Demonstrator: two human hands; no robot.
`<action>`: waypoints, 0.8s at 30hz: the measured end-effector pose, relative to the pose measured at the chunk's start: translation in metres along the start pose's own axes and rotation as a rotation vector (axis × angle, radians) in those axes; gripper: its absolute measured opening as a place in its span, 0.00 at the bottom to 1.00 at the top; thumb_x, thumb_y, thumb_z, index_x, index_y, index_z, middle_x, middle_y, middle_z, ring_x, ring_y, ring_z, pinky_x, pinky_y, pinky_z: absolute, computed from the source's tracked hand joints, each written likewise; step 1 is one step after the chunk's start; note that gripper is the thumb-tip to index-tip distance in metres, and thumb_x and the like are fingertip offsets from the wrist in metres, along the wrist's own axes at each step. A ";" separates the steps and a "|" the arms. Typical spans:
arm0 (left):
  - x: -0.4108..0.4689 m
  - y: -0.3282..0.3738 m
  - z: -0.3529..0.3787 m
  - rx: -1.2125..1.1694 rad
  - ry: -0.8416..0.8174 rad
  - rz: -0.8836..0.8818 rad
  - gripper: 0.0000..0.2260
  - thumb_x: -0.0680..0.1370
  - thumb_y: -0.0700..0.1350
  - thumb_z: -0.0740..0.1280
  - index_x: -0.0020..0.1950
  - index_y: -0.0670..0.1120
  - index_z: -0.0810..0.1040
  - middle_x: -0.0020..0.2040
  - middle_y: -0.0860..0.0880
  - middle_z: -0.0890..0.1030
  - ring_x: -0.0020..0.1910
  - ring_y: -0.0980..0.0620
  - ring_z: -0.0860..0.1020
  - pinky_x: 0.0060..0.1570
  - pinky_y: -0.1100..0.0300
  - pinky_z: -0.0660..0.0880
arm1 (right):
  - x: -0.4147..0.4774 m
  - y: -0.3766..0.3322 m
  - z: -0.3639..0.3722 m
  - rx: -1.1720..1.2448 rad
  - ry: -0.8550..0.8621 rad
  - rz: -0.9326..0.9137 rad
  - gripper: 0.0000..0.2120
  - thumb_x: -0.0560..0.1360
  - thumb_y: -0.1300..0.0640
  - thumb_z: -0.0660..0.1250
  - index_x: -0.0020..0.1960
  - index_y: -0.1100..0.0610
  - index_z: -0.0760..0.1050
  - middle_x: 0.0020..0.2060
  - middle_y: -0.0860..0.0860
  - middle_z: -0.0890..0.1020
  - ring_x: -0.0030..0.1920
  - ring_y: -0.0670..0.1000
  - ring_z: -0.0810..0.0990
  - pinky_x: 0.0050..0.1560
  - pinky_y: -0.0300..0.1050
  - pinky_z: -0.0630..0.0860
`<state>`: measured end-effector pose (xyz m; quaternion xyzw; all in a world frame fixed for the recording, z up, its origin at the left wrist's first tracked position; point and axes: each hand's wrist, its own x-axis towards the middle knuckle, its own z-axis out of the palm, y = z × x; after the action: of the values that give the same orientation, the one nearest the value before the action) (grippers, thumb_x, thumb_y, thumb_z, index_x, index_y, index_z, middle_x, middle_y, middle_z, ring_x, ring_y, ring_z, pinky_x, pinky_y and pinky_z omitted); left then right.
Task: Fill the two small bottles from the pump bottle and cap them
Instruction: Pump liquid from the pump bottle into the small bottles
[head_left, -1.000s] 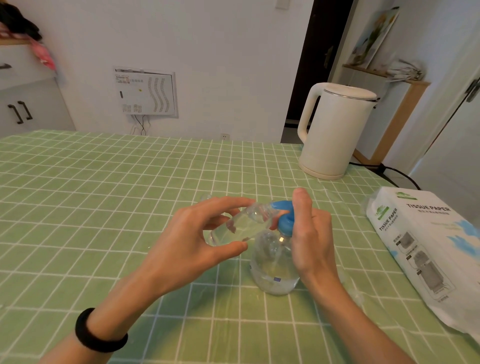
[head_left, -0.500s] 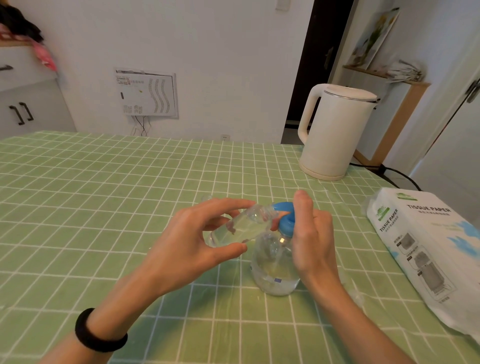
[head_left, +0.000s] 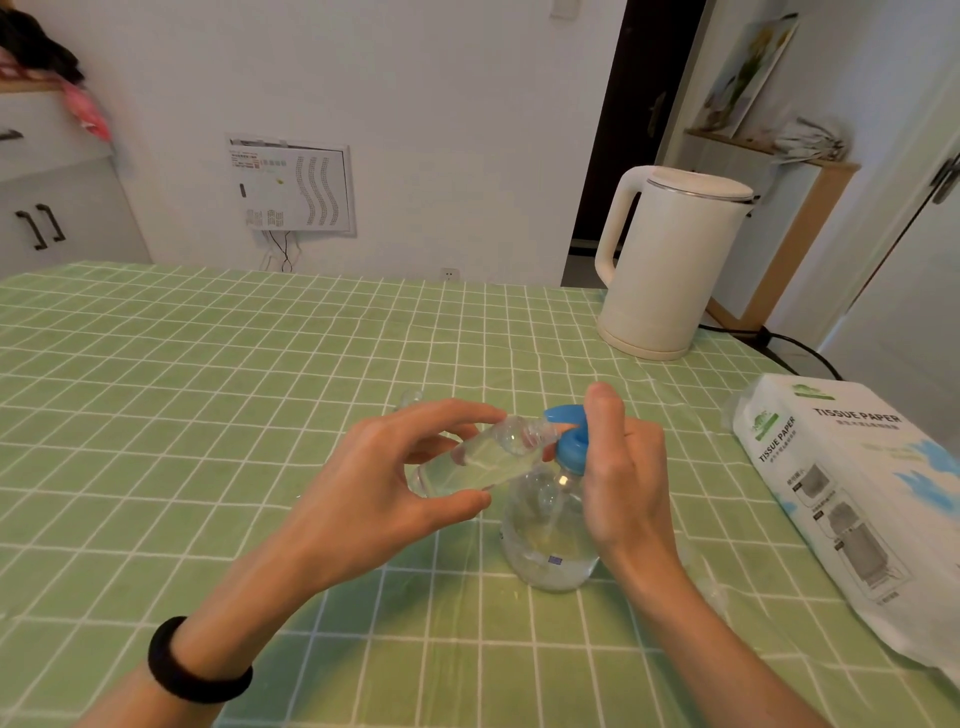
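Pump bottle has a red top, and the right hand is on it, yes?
No. The head view shows the top of the pump bottle is blue, not red. The right hand is on it.

Checked table, pump bottle, kettle, tissues

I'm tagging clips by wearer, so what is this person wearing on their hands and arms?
No sleeves or gloves show on the left hand or right hand, and no rings are visible. The only item worn is a plain, thick black band round the left wrist.
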<state>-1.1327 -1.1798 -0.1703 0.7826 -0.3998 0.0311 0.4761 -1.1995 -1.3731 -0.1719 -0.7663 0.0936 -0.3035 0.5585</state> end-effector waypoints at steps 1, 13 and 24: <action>0.000 0.000 0.000 -0.015 -0.004 -0.007 0.27 0.72 0.46 0.81 0.67 0.62 0.80 0.59 0.61 0.85 0.55 0.58 0.86 0.60 0.64 0.80 | 0.000 0.000 0.000 0.001 -0.002 -0.001 0.35 0.84 0.44 0.53 0.18 0.45 0.70 0.18 0.42 0.68 0.22 0.43 0.64 0.29 0.37 0.65; 0.001 -0.002 -0.008 -0.130 -0.049 -0.065 0.26 0.71 0.43 0.82 0.64 0.63 0.82 0.57 0.57 0.86 0.55 0.55 0.87 0.59 0.61 0.82 | 0.001 0.000 0.001 0.024 0.039 0.036 0.31 0.75 0.33 0.52 0.24 0.45 0.81 0.28 0.46 0.85 0.29 0.48 0.77 0.34 0.36 0.74; 0.001 0.001 -0.014 -0.181 -0.060 -0.050 0.25 0.72 0.39 0.82 0.64 0.58 0.83 0.57 0.57 0.86 0.58 0.56 0.86 0.57 0.65 0.81 | 0.001 -0.004 0.001 0.014 0.053 -0.002 0.28 0.75 0.40 0.53 0.26 0.45 0.81 0.31 0.48 0.87 0.37 0.63 0.81 0.39 0.52 0.78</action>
<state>-1.1282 -1.1704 -0.1613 0.7468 -0.3955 -0.0403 0.5332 -1.1989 -1.3709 -0.1680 -0.7542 0.1056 -0.3247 0.5608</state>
